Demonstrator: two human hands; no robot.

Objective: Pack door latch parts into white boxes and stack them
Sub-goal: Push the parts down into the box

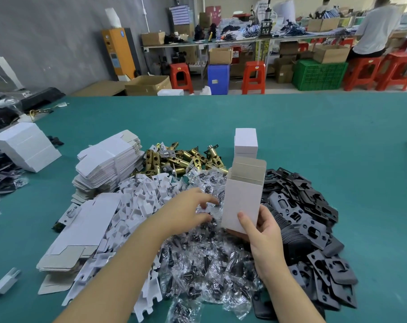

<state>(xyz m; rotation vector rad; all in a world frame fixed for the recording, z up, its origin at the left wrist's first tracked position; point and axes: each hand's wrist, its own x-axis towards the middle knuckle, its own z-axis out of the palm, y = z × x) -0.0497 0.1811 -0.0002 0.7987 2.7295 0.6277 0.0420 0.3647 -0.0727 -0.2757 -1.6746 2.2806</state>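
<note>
Right hand (263,231) grips an open, seemingly unfilled white box (243,197), left hand (188,207) loosely reaches into screw bags (207,259); only two finished boxes (246,142) stacked far.

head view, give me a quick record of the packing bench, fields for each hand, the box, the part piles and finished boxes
right hand: holds open white box upright, top flap up
left hand: reaches into the clear screw bags, grip unclear
brass latches: pile behind the bags
black plates: pile on the right
white inserts: pile on the left
flat box blanks: stacked far left
closed white boxes: stacked behind the open box
</note>
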